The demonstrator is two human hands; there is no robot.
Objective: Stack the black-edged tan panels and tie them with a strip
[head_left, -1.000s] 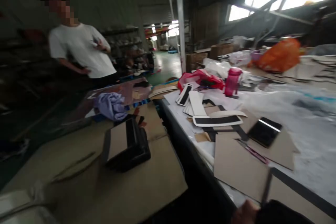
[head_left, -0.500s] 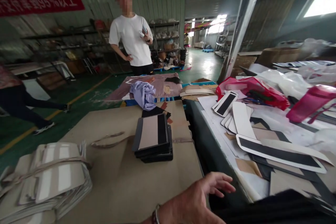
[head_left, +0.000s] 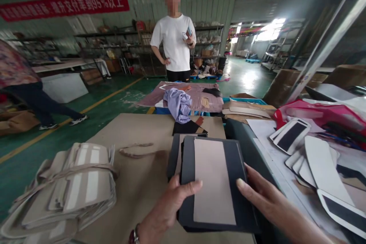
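Note:
A stack of black panels with a beige strip (head_left: 214, 183) is gripped between my two hands above the table's near right side. My left hand (head_left: 168, 202), with a bracelet at the wrist, clasps its left edge, thumb on top. On its right edge my right hand (head_left: 263, 190) closes, thumb lying on the top panel and fingers at the side. Just behind, partly covered by the held stack, a similar pile of black panels (head_left: 174, 156) rests on the brown table (head_left: 137, 187).
At left lies a cloth-tied bundle of beige pieces (head_left: 85, 187), beside a loose cloth strip (head_left: 137, 150). Lavender cloth (head_left: 178, 103) sits at the far edge. White and black pieces (head_left: 323, 164) cover the right table. A person in a white shirt (head_left: 174, 42) stands beyond; another walks at left.
My left hand, empty and outstretched before, now holds a stack of panels together with my right hand, which has come into view. The camera view has turned left.

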